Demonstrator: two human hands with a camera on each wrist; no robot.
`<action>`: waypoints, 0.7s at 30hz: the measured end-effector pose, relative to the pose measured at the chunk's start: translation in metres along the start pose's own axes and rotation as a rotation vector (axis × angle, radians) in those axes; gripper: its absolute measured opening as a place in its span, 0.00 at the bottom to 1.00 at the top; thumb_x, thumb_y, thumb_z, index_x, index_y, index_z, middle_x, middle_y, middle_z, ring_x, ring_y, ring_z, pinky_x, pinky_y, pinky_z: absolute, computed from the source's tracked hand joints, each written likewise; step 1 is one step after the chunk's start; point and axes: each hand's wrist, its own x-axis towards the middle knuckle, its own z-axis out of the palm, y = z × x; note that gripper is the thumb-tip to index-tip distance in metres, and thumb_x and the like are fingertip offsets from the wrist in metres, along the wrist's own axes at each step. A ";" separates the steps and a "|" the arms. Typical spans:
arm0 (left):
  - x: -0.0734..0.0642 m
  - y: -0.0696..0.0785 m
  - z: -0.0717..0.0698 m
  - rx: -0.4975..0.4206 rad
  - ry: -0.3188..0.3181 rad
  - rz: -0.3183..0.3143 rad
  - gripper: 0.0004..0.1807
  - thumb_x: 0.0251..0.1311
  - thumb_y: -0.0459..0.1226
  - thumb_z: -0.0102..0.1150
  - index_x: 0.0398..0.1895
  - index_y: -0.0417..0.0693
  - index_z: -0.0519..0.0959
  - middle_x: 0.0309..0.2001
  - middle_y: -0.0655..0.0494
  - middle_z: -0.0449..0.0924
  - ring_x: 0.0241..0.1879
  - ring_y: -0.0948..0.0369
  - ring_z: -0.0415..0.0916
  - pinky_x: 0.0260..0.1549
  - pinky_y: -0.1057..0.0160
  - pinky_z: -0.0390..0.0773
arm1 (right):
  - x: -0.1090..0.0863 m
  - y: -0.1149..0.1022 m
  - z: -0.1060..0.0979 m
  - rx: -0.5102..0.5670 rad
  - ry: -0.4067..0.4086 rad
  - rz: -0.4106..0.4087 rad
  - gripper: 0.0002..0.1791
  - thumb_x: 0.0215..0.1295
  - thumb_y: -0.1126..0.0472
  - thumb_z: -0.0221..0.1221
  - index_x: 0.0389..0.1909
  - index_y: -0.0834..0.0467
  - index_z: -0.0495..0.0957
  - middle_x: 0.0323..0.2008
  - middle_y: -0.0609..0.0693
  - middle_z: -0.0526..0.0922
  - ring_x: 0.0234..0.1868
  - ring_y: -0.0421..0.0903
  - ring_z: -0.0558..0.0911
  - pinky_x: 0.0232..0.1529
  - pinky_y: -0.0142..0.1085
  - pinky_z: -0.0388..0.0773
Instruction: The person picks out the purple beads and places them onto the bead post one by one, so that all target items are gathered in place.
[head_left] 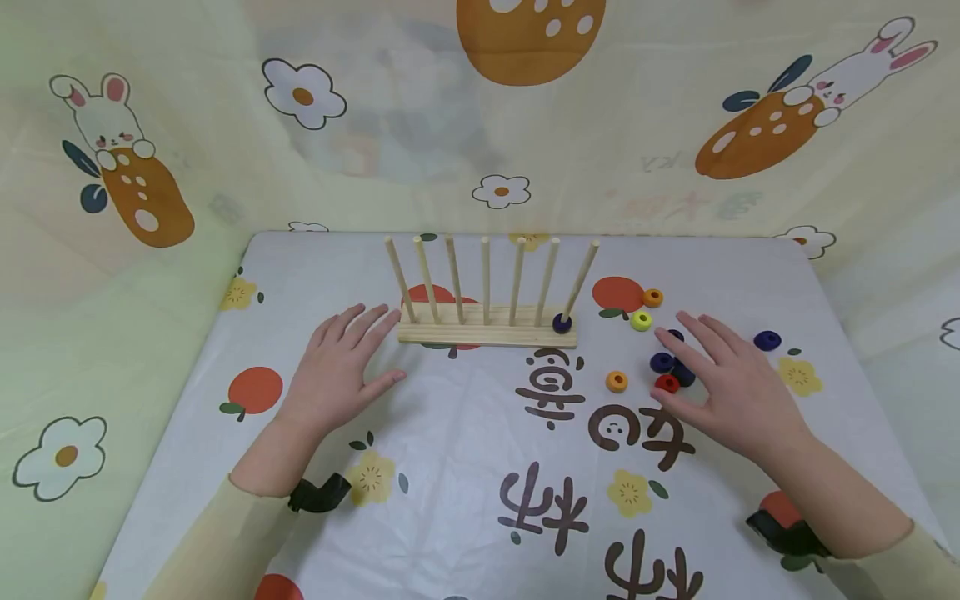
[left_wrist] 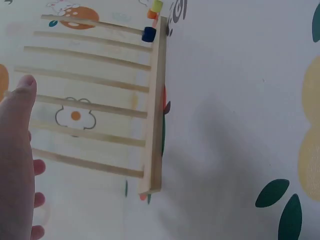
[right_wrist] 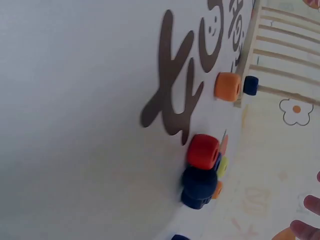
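Note:
A wooden rack (head_left: 487, 335) with a row of several upright pegs stands toward the back of the table. One dark blue bead (head_left: 562, 323) sits at the foot of its rightmost peg. My left hand (head_left: 337, 371), fingers spread and holding nothing, hovers beside the rack's left end. Over on the right, my right hand (head_left: 738, 392) is spread above a cluster of loose beads, its palm and thumb partly covering them. In that cluster are a red bead (head_left: 667, 383) and dark blue beads (head_left: 662, 362); the right wrist view shows the red bead (right_wrist: 203, 151) beside them.
Around the cluster lie an orange bead (head_left: 617, 382), a yellow-green bead (head_left: 641, 321), another orange bead (head_left: 653, 297) and a lone blue bead (head_left: 767, 340) to the right. A printed cloth (head_left: 450, 433) covers the table, and a patterned curtain (head_left: 390, 150) hangs behind it.

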 end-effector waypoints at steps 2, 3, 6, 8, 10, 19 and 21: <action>0.001 -0.001 0.002 -0.006 0.000 -0.005 0.47 0.64 0.73 0.21 0.79 0.59 0.54 0.72 0.51 0.61 0.72 0.45 0.54 0.66 0.42 0.55 | -0.002 0.002 0.002 0.000 0.001 0.004 0.48 0.49 0.42 0.70 0.73 0.47 0.66 0.72 0.58 0.62 0.70 0.62 0.61 0.60 0.64 0.63; 0.001 -0.002 0.003 -0.009 -0.001 -0.009 0.47 0.64 0.73 0.22 0.78 0.59 0.54 0.72 0.51 0.61 0.72 0.45 0.54 0.66 0.42 0.56 | -0.003 0.003 0.003 0.001 0.000 0.007 0.48 0.48 0.42 0.71 0.72 0.48 0.66 0.72 0.58 0.62 0.69 0.62 0.61 0.60 0.64 0.63; 0.002 -0.004 0.004 -0.018 -0.009 -0.026 0.46 0.65 0.72 0.26 0.78 0.57 0.56 0.72 0.51 0.62 0.71 0.45 0.55 0.65 0.42 0.57 | -0.006 0.006 0.004 0.003 -0.012 0.021 0.47 0.49 0.44 0.71 0.72 0.48 0.66 0.72 0.58 0.62 0.68 0.63 0.62 0.61 0.63 0.62; 0.002 -0.006 0.005 -0.026 -0.022 -0.045 0.44 0.66 0.71 0.34 0.78 0.56 0.56 0.71 0.50 0.63 0.70 0.45 0.56 0.65 0.42 0.58 | -0.007 0.007 0.004 0.006 -0.025 0.033 0.47 0.49 0.44 0.71 0.72 0.48 0.66 0.72 0.58 0.62 0.68 0.63 0.63 0.61 0.63 0.62; 0.002 -0.007 0.006 -0.035 -0.037 -0.067 0.43 0.66 0.67 0.44 0.78 0.55 0.57 0.71 0.50 0.63 0.70 0.45 0.57 0.64 0.41 0.58 | -0.009 0.009 0.005 0.014 -0.032 0.044 0.46 0.50 0.44 0.71 0.72 0.49 0.67 0.71 0.59 0.63 0.67 0.64 0.63 0.61 0.63 0.62; 0.008 -0.014 0.014 -0.132 -0.067 -0.126 0.43 0.64 0.59 0.57 0.77 0.53 0.59 0.70 0.48 0.65 0.68 0.45 0.60 0.61 0.40 0.63 | -0.017 0.021 0.012 0.041 -0.072 0.085 0.42 0.52 0.47 0.71 0.69 0.52 0.70 0.67 0.62 0.68 0.63 0.66 0.68 0.57 0.63 0.67; 0.008 -0.017 0.017 -0.154 -0.075 -0.137 0.42 0.64 0.59 0.58 0.76 0.52 0.59 0.70 0.48 0.66 0.67 0.44 0.61 0.61 0.40 0.63 | -0.018 0.024 0.014 0.044 -0.082 0.093 0.39 0.54 0.49 0.70 0.68 0.53 0.71 0.65 0.62 0.69 0.62 0.66 0.69 0.56 0.63 0.68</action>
